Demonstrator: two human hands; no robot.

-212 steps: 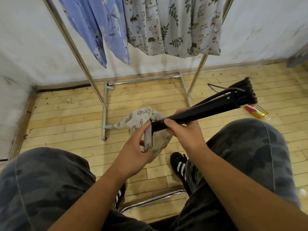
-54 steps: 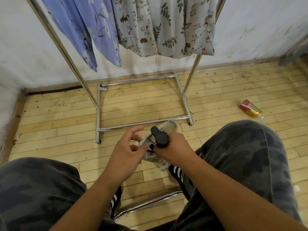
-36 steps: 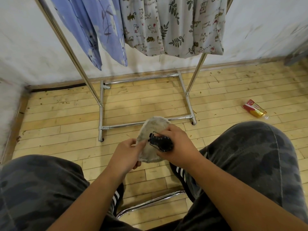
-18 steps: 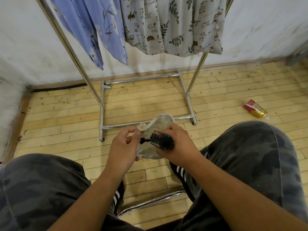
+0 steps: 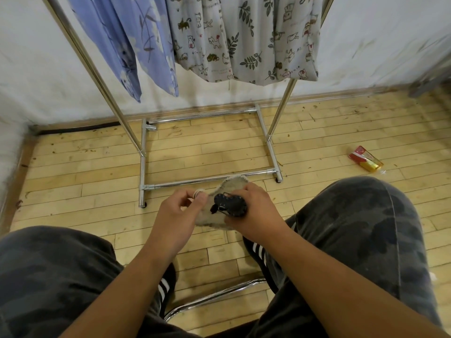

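Note:
I sit with both hands held over the floor between my knees. My right hand (image 5: 253,215) grips a black folded hanger bundle (image 5: 229,204), seen end-on, together with a grey fuzzy cloth piece (image 5: 231,185) bunched behind it. My left hand (image 5: 175,213) pinches a small pale ring or loop (image 5: 199,192) at the cloth's left edge between thumb and fingers. The rest of the cloth is hidden by my hands.
A chrome clothes rack (image 5: 142,176) stands ahead on the wood floor, with a blue floral garment (image 5: 127,45) and a grey animal-print garment (image 5: 244,37) hanging. A red and gold packet (image 5: 364,162) lies at the right. A chrome chair bar (image 5: 214,296) runs under my legs.
The long hanger held out to the right earlier now points at me end-on. The cloth got bunched up behind it, and my left fingers moved up to pinch the pale loop.

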